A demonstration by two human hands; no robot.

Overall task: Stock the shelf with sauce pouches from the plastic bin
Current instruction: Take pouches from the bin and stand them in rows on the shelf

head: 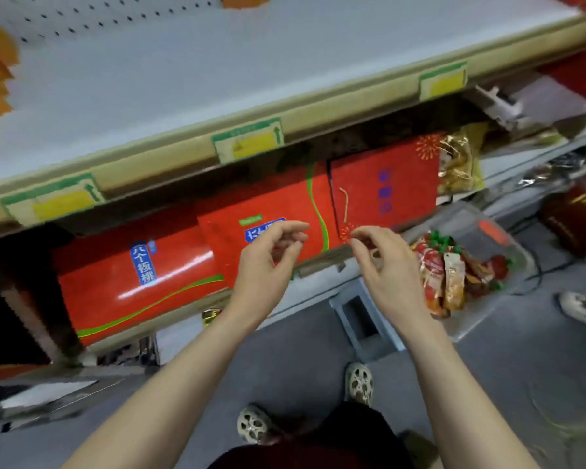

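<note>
A grey floor (487, 384) runs beside the shelving. On it sits the clear plastic bin (511, 255), with sauce pouches (437, 275) heaped inside. Just left of the bin both hands hover apart. The right hand (383, 265) is nearer the bin and the left hand (268, 265) farther from it, each with fingers loosely curled, grasping nothing. Beyond the bin, red boxes (132, 279) fill the lower tier, and above it lies the white shelf (183, 89).

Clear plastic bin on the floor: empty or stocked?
Stocked: red and orange sauce pouches lie piled inside the clear plastic bin.

Glossy cartons (132, 275) — clear plastic bin (460, 218).
</note>
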